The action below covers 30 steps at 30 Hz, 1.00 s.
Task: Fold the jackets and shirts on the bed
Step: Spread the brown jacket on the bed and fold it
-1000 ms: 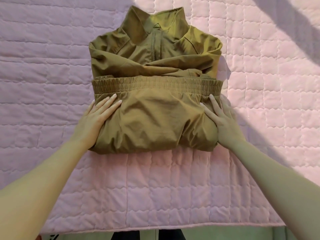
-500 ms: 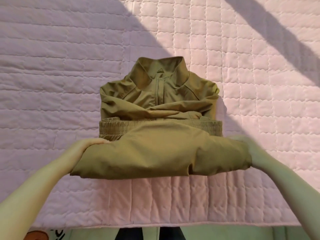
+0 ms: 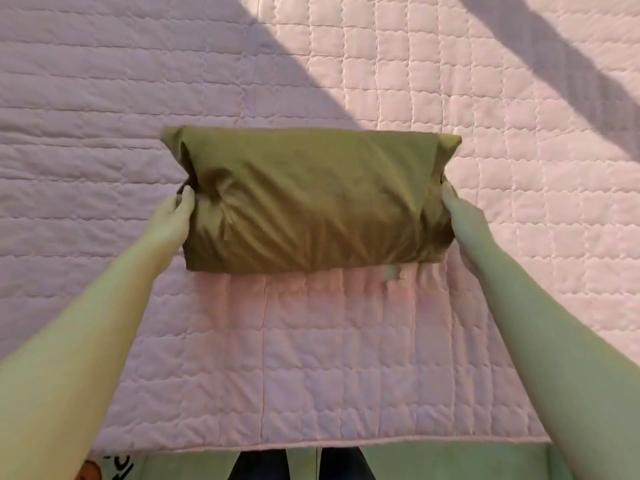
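Your olive jacket [image 3: 311, 199] lies as a tight, plump bundle just toward 12 o'clock of the middle of the pink quilted bedspread [image 3: 311, 358], its long side running from 9 to 3 o'clock. Your left hand [image 3: 171, 218] grips the 9 o'clock end, the thumb pressed down on the bunched cloth (the other fingers are tucked out of sight under the bundle). Your right hand [image 3: 462, 216] clasps the 3 o'clock end in the same way, thumb up against the fabric and fingers hidden behind it. The cloth is pulled into slanting creases between your hands. Broad shadows cross the bedspread from 12 toward 3 o'clock. The bedspread's hem runs along 6 o'clock.
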Motion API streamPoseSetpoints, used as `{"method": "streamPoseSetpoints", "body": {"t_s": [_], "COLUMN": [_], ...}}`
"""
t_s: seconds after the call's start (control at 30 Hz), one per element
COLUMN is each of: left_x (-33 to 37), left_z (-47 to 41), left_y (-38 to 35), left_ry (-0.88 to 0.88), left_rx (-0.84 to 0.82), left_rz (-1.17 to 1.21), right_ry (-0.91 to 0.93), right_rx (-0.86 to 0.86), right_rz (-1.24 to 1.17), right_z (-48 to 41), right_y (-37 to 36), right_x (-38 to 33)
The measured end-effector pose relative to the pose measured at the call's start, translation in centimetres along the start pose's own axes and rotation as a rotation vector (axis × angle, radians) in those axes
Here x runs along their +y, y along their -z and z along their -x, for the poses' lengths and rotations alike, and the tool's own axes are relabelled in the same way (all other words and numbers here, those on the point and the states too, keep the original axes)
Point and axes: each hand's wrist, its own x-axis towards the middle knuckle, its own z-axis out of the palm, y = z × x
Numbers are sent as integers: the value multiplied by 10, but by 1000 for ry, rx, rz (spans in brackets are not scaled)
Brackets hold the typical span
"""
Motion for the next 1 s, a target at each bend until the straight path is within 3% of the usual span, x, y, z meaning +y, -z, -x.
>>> {"method": "streamPoseSetpoints", "body": {"t_s": [0.1,0.2,0.27,0.37,0.53,0.6,0.67,0.73,0.8,0.87,0.93,1.0], "left_x": [14,1,1,-7,-56,-61,-49,-25,1,15,10,-6], "left_z": [4,10,12,13,36,36,38,44,50,52,40,20], "left_y": [-26,-30,-27,-20,-32,-35,-34,-41,-65,-97,-117,-112], "left_ry": [21,-49,-157,-206,-29,-12,-109,-343,-630,-815,-828,-742], "left_rx": [21,81,137,245,247,347,527,625,460,198,82,91], "left_rz": [166,52,-15,-23,-180,-217,-260,-396,-582,-767,-972,-1114], "right_ry": [61,76,108,164,5,12,186,492,744,870,872,768], "right_rx": [-89,-123,-45,128,163,255,491,623,460,194,2,-41], "right_rz": [-126,-12,83,31,240,302,364,389,529,763,1005,1133], "right_z": [-12,-14,-16,-12,15,18,20,27,36,40,31,8], "right_y": [-18,-19,-15,-10,-20,-25,-27,-38,-69,-110,-135,-130], "right_x": [-5,5,9,14,67,68,53,24,3,-6,2,20]}}
